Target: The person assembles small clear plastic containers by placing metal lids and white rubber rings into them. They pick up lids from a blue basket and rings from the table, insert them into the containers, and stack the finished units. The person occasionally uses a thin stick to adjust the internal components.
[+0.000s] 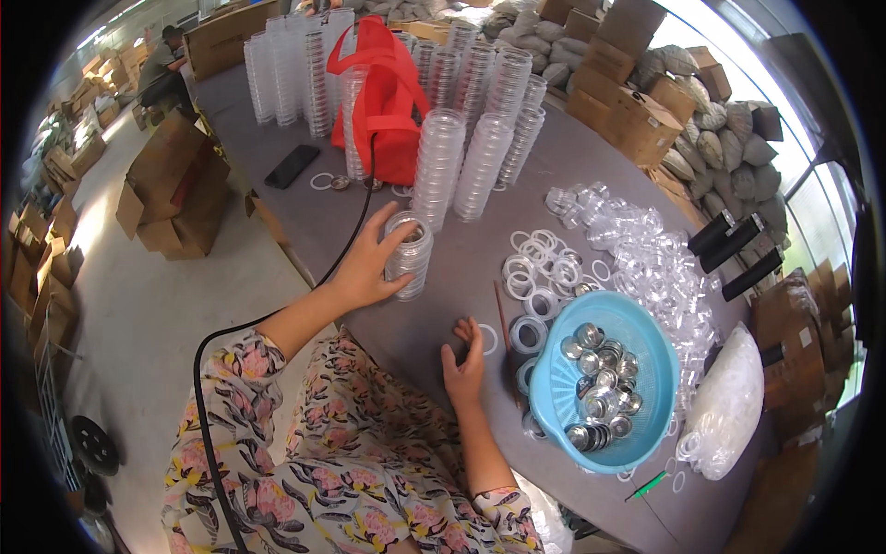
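My left hand (pixel 372 265) curls round a short stack of clear plastic jars (pixel 420 263) standing upright on the grey table (pixel 397 332). Something round and metallic shows faintly inside the top jar. My right hand (pixel 464 367) rests near the table's front edge with thumb and fingers apart, holding nothing I can see. Just beside its fingertips lies a white ring (pixel 489 339). To the right, a blue plastic basket (pixel 546 406) holds several silver metal lids (pixel 606 377). More white rings (pixel 538 261) lie loosely beyond the basket.
Tall stacks of clear jars (pixel 437 171) and a red bag (pixel 386 125) stand behind my left hand. A black cable (pixel 318 285) crosses by my left forearm. Loose clear plastic pieces (pixel 646 254), a filled plastic bag (pixel 726 406) and a green-handled tool (pixel 651 485) lie right; a phone (pixel 293 166) lies far left.
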